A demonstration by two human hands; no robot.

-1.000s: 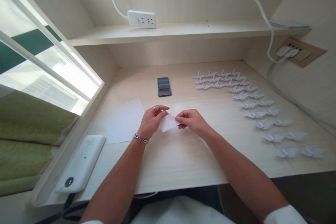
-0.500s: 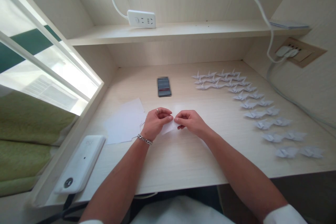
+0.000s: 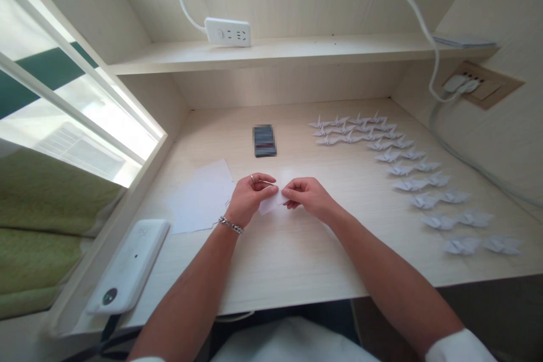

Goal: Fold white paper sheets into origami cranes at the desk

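Note:
A small piece of white folded paper (image 3: pixel 270 205) is held just above the middle of the desk. My left hand (image 3: pixel 253 195), with a ring and a chain bracelet, pinches its left part between thumb and fingers. On the right side my right hand (image 3: pixel 306 194) grips it, thumb against curled fingers. The fingertips of both hands are close together, and they hide part of the folds. Left of my left hand lie loose white paper sheets (image 3: pixel 199 198), overlapping one another. Several folded white paper cranes (image 3: pixel 401 169) stand in rows along the desk's right side.
Behind my hands lies a dark, pixelated phone-like object (image 3: pixel 264 140). A white device (image 3: pixel 131 266) with a dark strap rests at the left front edge. On the shelf (image 3: pixel 288 48) stands a power strip (image 3: pixel 228 32). White cables run to the wall socket (image 3: pixel 483 85) at right.
My left fingers have shifted slightly on the paper, and its visible part now sits a little higher and tilts differently. My right hand stays nearly still. The camera view has moved a touch.

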